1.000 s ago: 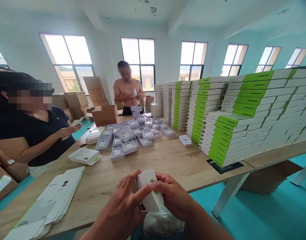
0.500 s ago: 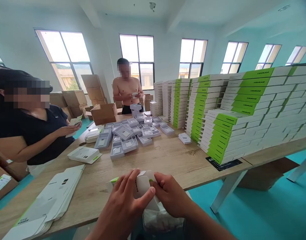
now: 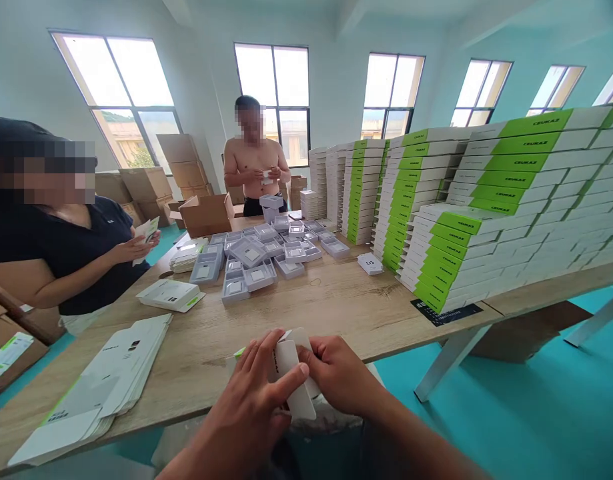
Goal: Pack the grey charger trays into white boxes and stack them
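Between my hands, at the table's near edge, is a white and green cardboard box (image 3: pixel 287 358) with its end flaps standing out toward me. My left hand (image 3: pixel 259 377) grips the box from the left, fingers over its top and thumb across a flap. On the other side my right hand (image 3: pixel 333 367) is closed at the box's open end, its thumb and fingers pressing on a flap. The inside of the box is mostly hidden by the flaps and my fingers. A stack of flat, unfolded boxes (image 3: pixel 106 380) lies to my left.
Grey plastic trays (image 3: pixel 249 253) lie heaped mid-table, with a folded box (image 3: pixel 170 295) left of them. Tall stacks of green and white boxes (image 3: pixel 466 247) line the right. White cards (image 3: pixel 370 263) lie before them. One co-worker (image 3: pixel 71 240) stands left, another (image 3: pixel 256 160) across the table.
My view has tipped down slightly, so the scene sits higher. My hands still hold the box, and its near flap now hangs further outward. Both co-workers' hands have shifted a little.
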`<state>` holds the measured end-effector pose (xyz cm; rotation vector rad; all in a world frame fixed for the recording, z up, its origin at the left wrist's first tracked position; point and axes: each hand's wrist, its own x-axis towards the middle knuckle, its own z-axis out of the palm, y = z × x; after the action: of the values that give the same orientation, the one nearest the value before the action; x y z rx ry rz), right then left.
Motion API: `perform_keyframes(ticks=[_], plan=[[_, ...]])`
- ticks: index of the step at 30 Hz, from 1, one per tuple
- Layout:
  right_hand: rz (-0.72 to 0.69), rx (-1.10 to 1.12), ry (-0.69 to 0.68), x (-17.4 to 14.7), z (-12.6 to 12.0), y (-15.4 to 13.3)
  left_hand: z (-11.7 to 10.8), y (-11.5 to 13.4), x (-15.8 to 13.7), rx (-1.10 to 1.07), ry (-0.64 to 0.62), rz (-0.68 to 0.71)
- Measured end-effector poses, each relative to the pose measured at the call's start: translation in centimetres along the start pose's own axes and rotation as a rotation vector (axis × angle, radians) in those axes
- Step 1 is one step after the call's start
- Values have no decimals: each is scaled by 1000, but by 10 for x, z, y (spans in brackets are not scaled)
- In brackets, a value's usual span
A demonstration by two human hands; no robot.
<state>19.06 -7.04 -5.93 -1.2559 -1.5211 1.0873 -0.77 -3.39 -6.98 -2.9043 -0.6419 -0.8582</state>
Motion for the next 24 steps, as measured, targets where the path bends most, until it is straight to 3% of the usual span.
perform_keyframes(ticks=[3, 8, 12, 18, 24], plan=[[-65, -231, 109, -1, 3, -3, 0, -2, 2, 9, 1, -8], [-118, -405, 100, -5, 2, -8, 2, -4, 0, 107, 99, 51], [-192, -441, 99, -11, -2, -11, -8, -7, -6, -85, 128, 14], [-283, -441, 12, -19, -8, -18, -55, -13, 8, -445, -170, -100], [-406, -622, -4, -24, -8, -24, -85, -7, 32, -514, -502, -97]])
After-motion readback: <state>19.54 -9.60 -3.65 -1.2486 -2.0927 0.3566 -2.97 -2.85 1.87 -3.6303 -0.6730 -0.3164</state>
